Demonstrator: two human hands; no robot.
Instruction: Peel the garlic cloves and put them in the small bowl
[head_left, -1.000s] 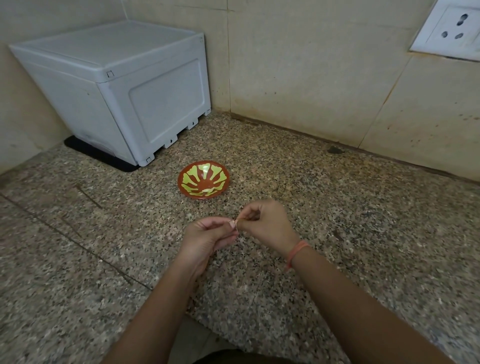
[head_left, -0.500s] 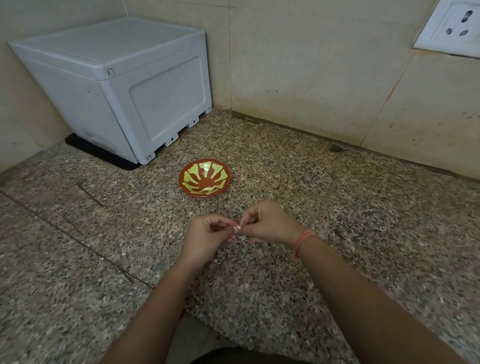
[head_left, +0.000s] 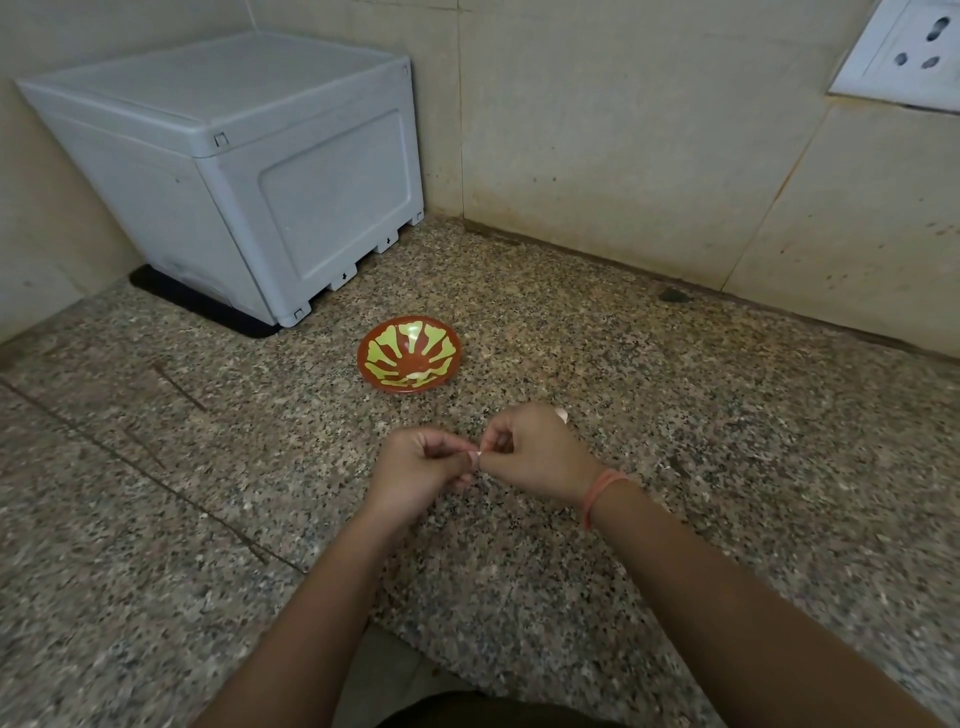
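Just on the near side of the small bowl (head_left: 410, 358), the left hand (head_left: 415, 470) and right hand (head_left: 535, 457) meet above the desk (head_left: 727, 467). Their fingers are curled, and both pinch one mostly hidden garlic clove (head_left: 474, 455). For a clean peel, the left should hold firm while the right's nails lift skin from the tip. Behind the bowl stands a grey box (head_left: 234, 171).

Two hands (head_left: 415, 470) (head_left: 537, 457), one bowl (head_left: 409, 358), one box (head_left: 249, 171), one socket (head_left: 906, 57).
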